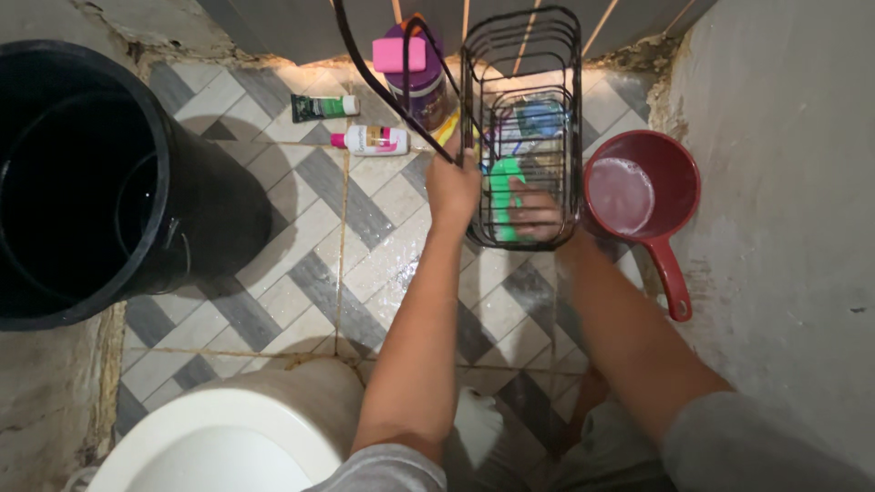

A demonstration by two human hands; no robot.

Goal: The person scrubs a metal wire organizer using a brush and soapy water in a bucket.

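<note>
My right hand was inside the black wire basket, fingers closed on a green scrub sponge pressed to its floor. My left hand gripped the basket's near rim, steadying it on the wet tiled floor. I judged the scrubbing midway: suds lay on the tiles, rinsing undone. Both forearms reached straight forward. A red dipper of soapy water stood just right; bottles and a black bucket sat left.
</note>
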